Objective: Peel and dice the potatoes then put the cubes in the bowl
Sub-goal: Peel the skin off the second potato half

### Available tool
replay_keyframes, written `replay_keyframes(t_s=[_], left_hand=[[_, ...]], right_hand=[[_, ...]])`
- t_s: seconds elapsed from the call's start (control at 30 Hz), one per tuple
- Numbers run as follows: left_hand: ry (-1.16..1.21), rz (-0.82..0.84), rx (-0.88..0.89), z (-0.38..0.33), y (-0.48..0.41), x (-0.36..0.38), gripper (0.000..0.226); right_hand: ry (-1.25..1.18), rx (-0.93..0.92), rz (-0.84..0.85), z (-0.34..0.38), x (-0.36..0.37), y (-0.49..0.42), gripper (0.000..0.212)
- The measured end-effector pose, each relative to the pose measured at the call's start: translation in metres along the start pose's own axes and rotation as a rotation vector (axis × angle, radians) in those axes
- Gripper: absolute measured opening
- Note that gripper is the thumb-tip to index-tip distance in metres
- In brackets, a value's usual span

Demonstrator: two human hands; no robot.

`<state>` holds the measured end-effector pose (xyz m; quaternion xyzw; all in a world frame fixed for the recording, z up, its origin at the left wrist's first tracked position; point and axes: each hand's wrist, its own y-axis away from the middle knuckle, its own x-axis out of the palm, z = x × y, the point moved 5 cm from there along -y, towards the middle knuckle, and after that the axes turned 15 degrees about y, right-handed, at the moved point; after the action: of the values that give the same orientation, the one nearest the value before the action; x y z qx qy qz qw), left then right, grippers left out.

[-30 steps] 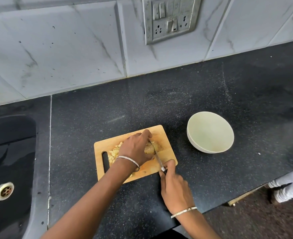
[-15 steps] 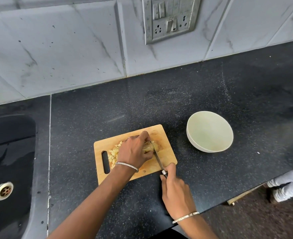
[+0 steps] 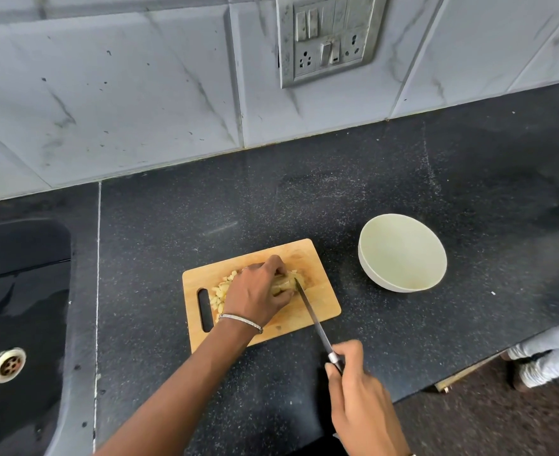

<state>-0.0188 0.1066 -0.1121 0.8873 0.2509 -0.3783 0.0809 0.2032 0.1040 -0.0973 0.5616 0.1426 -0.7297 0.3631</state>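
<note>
Since a moment ago the right hand (image 3: 359,390) has drawn back toward the person, pulling the knife (image 3: 314,320) with it. The hand now sits off the near edge of the cutting board (image 3: 317,258), where before it was right against it. Its fingers are wrapped round the handle, and the blade runs up and left, so only the tip meets the right end of the potato (image 3: 286,281). That looks like the end of one slicing stroke, with the next cut still to come.

The left hand (image 3: 258,296) has barely shifted. It arches over the potato with curled fingers and pins it to the middle of the board. How much uncut potato is left under that hand is hard to say. A heap of pale cut pieces (image 3: 220,291) lies on the board to its left, beside the handle slot.

The bowl (image 3: 401,255) stands on the counter (image 3: 304,199) just right of the board, and no cubes show in it, so the dicing is part done and the transfer has not started.

The counter is dark speckled stone. A black sink (image 3: 18,291) with a metal drain (image 3: 8,365) is set into its left end. Behind is a wall of grey marbled tiles (image 3: 107,93) with a switch panel (image 3: 329,37). A white-clad leg (image 3: 548,357) shows on the floor at the right.
</note>
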Motion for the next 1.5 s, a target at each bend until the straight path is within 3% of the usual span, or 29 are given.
replay_keyframes(t_s=[0.23, 0.43, 0.7, 0.9, 1.03, 1.27, 1.5], left_hand=[[-0.021, -0.01, -0.028, -0.006, 0.003, 0.005, 0.055], [-0.049, -0.078, 0.005, -0.011, 0.004, 0.01, 0.041], [-0.037, -0.069, -0.01, -0.01, 0.003, 0.01, 0.041], [0.054, -0.035, -0.014, -0.008, 0.006, 0.007, 0.052], [0.109, -0.084, -0.037, -0.003, 0.013, -0.001, 0.041], [0.079, -0.08, -0.029, -0.002, 0.019, 0.0, 0.034], [0.079, -0.076, -0.033, 0.0, 0.018, 0.0, 0.031]], right_hand=[[-0.028, 0.07, -0.118, -0.005, -0.015, -0.011, 0.02], [-0.012, 0.106, -0.05, -0.006, 0.002, -0.029, 0.015], [-0.007, 0.048, -0.026, 0.002, 0.01, -0.032, 0.016], [-0.014, 0.025, -0.084, -0.003, -0.005, -0.033, 0.013], [-0.044, -0.037, -0.122, 0.005, -0.011, -0.033, 0.013], [-0.032, -0.06, -0.118, 0.011, -0.01, -0.035, 0.037], [-0.034, -0.038, -0.121, 0.009, -0.011, -0.037, 0.033]])
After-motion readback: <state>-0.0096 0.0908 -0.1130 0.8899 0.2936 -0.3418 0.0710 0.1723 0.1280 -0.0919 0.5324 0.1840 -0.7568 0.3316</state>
